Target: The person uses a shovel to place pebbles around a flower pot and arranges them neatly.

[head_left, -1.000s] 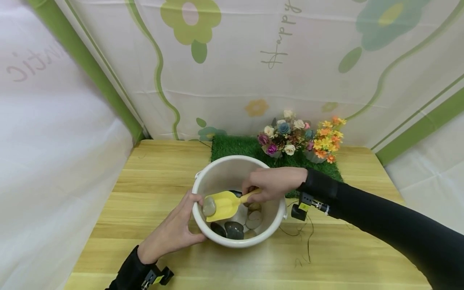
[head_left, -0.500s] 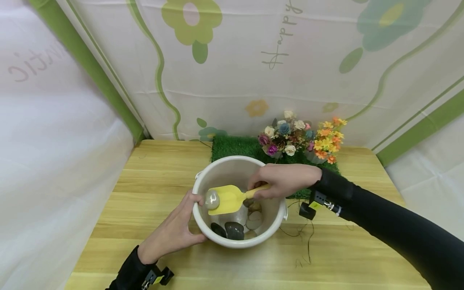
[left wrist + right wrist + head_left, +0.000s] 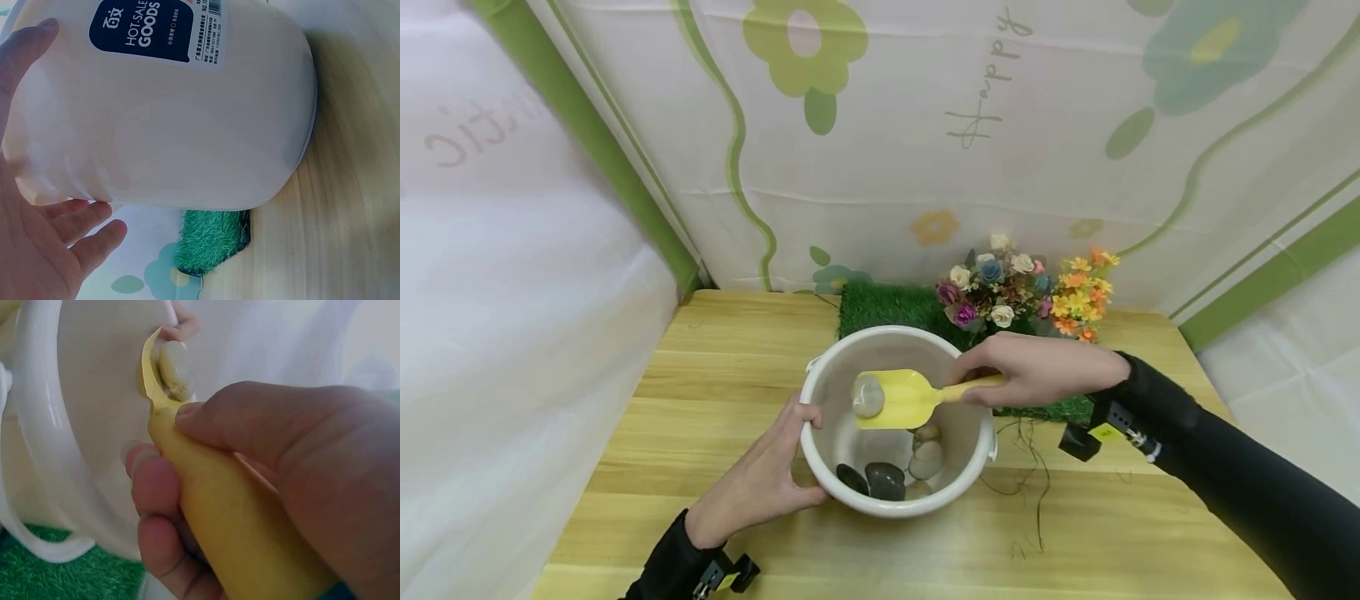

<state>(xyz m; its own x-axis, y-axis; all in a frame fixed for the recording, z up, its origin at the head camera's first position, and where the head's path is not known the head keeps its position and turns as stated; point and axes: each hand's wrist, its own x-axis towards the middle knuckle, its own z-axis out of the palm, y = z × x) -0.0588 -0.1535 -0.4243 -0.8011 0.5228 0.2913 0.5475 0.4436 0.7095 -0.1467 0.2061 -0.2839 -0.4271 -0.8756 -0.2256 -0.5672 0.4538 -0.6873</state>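
A yellow toy shovel [image 3: 904, 400] is held level over the mouth of a white bucket [image 3: 822, 472]. My right hand [image 3: 1037, 367] grips its handle, the thumb lying along the top in the right wrist view. On the scoop's far end rests one pale grey stone [image 3: 868, 396]. My left hand [image 3: 765, 467] holds the bucket's left side, with a finger hooked over the rim and the thumb against the outer wall. At the bucket's bottom lie dark stones [image 3: 886, 482] and several lighter stones [image 3: 927, 459]. The scoop hides part of the inside.
Behind the bucket a green turf mat [image 3: 887, 305] carries a pot of mixed flowers [image 3: 992, 287] and yellow-orange flowers [image 3: 1078, 292]. Thin dark strands [image 3: 1037, 500] lie on the wooden table [image 3: 715, 375] to the right. Printed cloth walls [image 3: 865, 167] surround the table.
My right hand has lifted the shovel and drawn it to the right, carrying the pale stone from the bucket's left wall toward its middle. The left hand stays on the bucket.
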